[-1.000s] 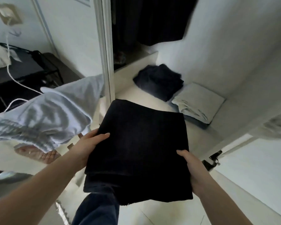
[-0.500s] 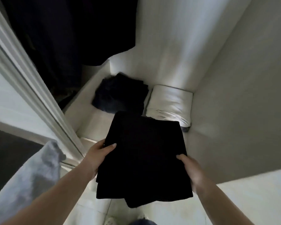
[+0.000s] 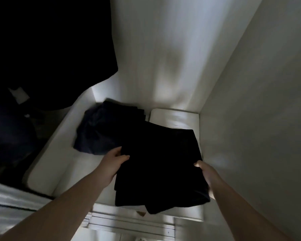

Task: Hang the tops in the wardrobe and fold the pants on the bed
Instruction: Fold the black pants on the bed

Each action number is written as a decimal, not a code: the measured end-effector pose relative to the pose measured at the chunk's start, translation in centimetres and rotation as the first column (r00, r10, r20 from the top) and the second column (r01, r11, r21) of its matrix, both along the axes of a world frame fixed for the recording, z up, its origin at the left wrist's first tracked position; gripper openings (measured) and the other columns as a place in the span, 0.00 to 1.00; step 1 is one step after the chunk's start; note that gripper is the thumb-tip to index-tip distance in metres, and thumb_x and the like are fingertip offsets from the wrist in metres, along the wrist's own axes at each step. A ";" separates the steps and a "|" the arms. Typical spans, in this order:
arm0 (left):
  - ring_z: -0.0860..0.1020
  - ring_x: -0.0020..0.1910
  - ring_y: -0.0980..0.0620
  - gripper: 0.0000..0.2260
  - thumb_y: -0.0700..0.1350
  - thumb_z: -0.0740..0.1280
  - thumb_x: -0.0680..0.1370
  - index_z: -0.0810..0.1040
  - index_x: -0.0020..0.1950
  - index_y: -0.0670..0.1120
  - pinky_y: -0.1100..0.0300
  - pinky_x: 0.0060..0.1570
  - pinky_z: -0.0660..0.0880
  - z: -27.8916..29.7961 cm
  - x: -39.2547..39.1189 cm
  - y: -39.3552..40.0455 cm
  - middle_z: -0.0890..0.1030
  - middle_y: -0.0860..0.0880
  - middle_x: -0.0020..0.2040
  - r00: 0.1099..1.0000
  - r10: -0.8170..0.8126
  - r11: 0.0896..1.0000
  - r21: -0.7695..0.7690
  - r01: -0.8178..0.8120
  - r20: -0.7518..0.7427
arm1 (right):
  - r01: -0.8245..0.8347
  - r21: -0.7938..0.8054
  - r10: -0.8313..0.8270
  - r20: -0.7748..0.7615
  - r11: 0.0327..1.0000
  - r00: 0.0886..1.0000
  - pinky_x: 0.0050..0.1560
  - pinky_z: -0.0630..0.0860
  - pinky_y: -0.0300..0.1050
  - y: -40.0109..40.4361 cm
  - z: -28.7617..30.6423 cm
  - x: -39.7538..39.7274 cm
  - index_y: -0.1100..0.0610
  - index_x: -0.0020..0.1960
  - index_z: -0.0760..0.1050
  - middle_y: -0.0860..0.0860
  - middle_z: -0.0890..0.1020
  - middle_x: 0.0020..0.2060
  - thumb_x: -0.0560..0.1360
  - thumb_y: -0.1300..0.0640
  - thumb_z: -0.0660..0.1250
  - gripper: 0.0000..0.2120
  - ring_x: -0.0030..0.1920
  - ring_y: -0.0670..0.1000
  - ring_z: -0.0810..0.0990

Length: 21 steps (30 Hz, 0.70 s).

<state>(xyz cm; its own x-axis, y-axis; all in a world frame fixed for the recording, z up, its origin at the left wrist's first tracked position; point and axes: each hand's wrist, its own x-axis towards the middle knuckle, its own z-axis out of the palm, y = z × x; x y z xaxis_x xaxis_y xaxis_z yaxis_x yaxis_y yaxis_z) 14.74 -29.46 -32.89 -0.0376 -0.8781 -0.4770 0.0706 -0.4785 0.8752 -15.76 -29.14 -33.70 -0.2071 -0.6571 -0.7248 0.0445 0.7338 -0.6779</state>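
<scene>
Head camera is looking down into the wardrobe (image 3: 250, 84), where the folded black pants (image 3: 161, 164) are hovering over its floor, partly covering a white folded item (image 3: 174, 119) beside a dark folded pile (image 3: 101, 129). Left hand (image 3: 114, 161) and right hand (image 3: 207, 174) are each gripping a side edge, thumbs on top. Soft, light and floppy, the bundle is probably needing support under both sides; its long axis is running away from the person toward the back wall, loose ends drooping nearest.

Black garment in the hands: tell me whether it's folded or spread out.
Folded. The black garment forms a compact, layered rectangle, gripped at its sides by the left hand and right hand.
</scene>
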 end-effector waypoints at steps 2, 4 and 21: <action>0.82 0.38 0.54 0.14 0.34 0.62 0.78 0.80 0.58 0.47 0.62 0.35 0.75 -0.5 -0.5 -2.5 0.83 0.50 0.41 1.000 -0.017 1.000 0.025 0.017 -0.002 | -0.015 -0.004 0.015 -0.037 1.000 0.999 0.43 0.73 0.48 -2.4 0.3 -0.6 0.59 0.48 0.77 0.59 0.80 0.39 0.75 0.55 0.62 0.08 0.41 0.58 0.80; 0.82 0.44 0.51 0.15 0.34 0.62 0.78 0.79 0.61 0.46 0.58 0.41 0.77 -1.2 -1.1 -5.3 0.84 0.48 0.46 0.999 -0.038 0.998 0.051 0.038 0.000 | -0.033 -0.038 0.029 -0.085 0.999 0.996 0.42 0.72 0.47 -5.0 0.3 -1.3 0.59 0.49 0.76 0.58 0.79 0.39 0.75 0.57 0.61 0.08 0.40 0.57 0.79; 0.75 0.62 0.44 0.35 0.33 0.64 0.78 0.49 0.78 0.49 0.47 0.62 0.72 -10.1 -7.3 -22.4 0.73 0.45 0.68 0.997 -0.036 0.995 0.091 0.041 -0.063 | -0.270 -0.119 0.117 -0.687 0.956 0.717 0.60 0.70 0.46 -20.9 -3.0 -4.5 0.62 0.71 0.63 0.61 0.72 0.64 0.74 0.62 0.64 0.26 0.62 0.58 0.73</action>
<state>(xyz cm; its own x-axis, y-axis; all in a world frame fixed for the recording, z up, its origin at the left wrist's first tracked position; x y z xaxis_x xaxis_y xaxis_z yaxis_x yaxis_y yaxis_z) 7.44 -51.85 -43.01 -0.1020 -0.8277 -0.5518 0.1022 -0.5604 0.8219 -20.25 -50.01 -36.74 -0.4372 -0.8482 -0.2991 -0.6014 0.5230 -0.6040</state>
